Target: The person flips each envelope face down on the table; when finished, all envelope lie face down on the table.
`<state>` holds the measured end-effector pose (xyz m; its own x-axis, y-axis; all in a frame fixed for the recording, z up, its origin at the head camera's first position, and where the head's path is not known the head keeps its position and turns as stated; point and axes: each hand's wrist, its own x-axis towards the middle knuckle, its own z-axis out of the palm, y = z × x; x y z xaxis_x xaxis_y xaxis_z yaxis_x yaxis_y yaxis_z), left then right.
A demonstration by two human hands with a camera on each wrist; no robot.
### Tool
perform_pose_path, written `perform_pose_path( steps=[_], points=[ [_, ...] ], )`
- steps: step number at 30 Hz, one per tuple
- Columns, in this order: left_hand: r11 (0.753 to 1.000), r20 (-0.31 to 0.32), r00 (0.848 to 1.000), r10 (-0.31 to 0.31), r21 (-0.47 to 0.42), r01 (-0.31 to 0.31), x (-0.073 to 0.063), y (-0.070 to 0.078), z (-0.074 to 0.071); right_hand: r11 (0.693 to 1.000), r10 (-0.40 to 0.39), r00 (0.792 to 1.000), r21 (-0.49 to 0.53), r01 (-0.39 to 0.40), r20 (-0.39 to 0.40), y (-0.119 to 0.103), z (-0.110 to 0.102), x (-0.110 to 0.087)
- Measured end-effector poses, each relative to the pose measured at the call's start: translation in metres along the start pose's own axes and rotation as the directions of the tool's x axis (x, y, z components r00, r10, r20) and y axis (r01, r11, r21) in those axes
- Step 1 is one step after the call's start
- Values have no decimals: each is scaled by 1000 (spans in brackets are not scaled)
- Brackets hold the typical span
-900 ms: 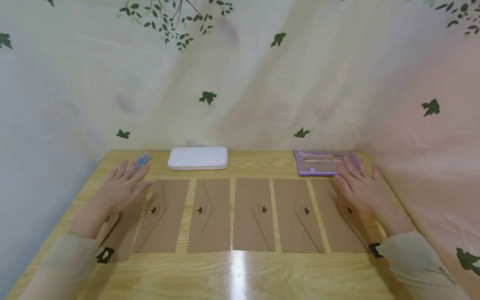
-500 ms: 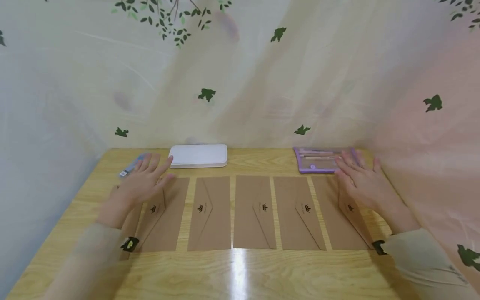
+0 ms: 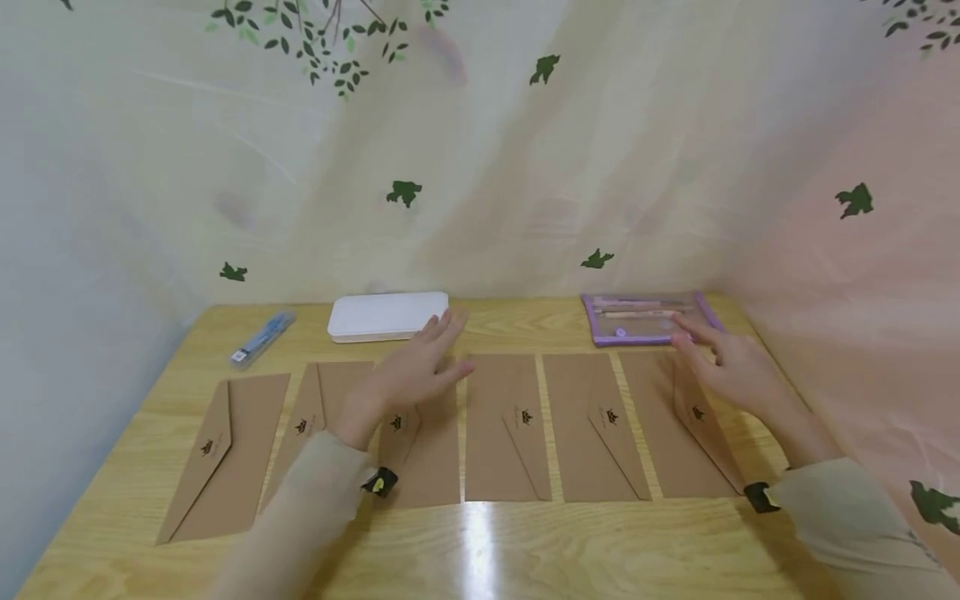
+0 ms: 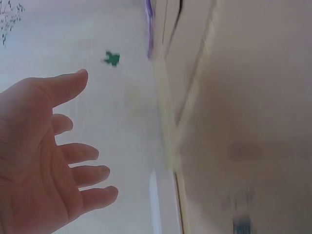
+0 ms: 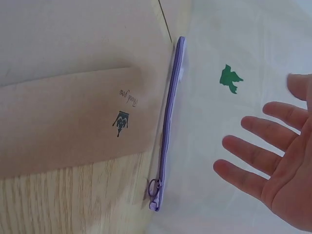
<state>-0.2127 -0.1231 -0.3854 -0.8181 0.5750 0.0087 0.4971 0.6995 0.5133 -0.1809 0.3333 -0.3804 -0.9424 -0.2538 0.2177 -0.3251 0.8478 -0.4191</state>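
Several brown kraft envelopes lie in a row across the table, each with a small printed crown on its flap. My left hand (image 3: 412,367) hovers over an envelope (image 3: 442,458) left of the middle, fingers extended toward the white case (image 3: 386,317). In the left wrist view this left hand (image 4: 44,156) holds nothing. Above the rightmost envelope (image 3: 648,425) is my right hand (image 3: 738,371); its fingertips overlap the purple-edged pencil pouch (image 3: 600,341) in the head view. The right wrist view shows that hand (image 5: 287,165) with relaxed fingers and no object in it.
A clear packet with blue contents (image 3: 262,339) lies at the back left, behind the leftmost envelope (image 3: 243,450). Pens show inside the pouch. A pale curtain (image 3: 495,167) with leaf and bird prints hangs right behind the wooden table (image 3: 540,550).
My left hand has swept right from the leftmost envelope, uncovering it and the clear packet. The right hand has stayed in nearly the same place, its fingers bending slightly.
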Motion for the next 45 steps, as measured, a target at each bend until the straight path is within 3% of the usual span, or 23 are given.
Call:
perform_pose_path(
  steps=[6,10,15,18,20,25,29,30,33,38,45],
  points=[
    [992,-27,992,121,-25,-122,37,33,28,1000,-17,999,24,18,-39,8,-4,-2],
    [992,-32,993,118,-46,-119,56,54,45,999,-2,999,52,4,-39,16,-5,-4],
    [991,-16,993,115,-68,-116,73,78,63,993,92,995,69,-94,30,26,-6,-10],
    [982,-28,991,132,-130,-134,81,91,72,987,125,990,94,-132,69,30,-6,-12],
    [964,-59,990,127,-229,-137,87,98,78,981,139,986,124,-150,96,33,-6,-13],
    [844,-136,990,39,-525,-106,104,113,103,947,186,964,229,-227,189,43,-5,-16],
    [774,-137,988,-68,-632,-34,112,122,118,910,211,936,293,-293,280,54,-1,-19],
    [754,-122,988,-94,-656,-9,114,125,121,903,212,930,305,-304,299,57,0,-20],
    [664,-18,988,-150,-743,88,116,131,126,877,226,913,337,-342,339,64,3,-22],
    [537,139,977,-159,-818,204,118,140,133,820,252,888,402,-408,386,74,7,-26],
    [380,293,950,-108,-871,312,113,146,139,671,297,830,515,-533,472,80,10,-32]
  ],
)
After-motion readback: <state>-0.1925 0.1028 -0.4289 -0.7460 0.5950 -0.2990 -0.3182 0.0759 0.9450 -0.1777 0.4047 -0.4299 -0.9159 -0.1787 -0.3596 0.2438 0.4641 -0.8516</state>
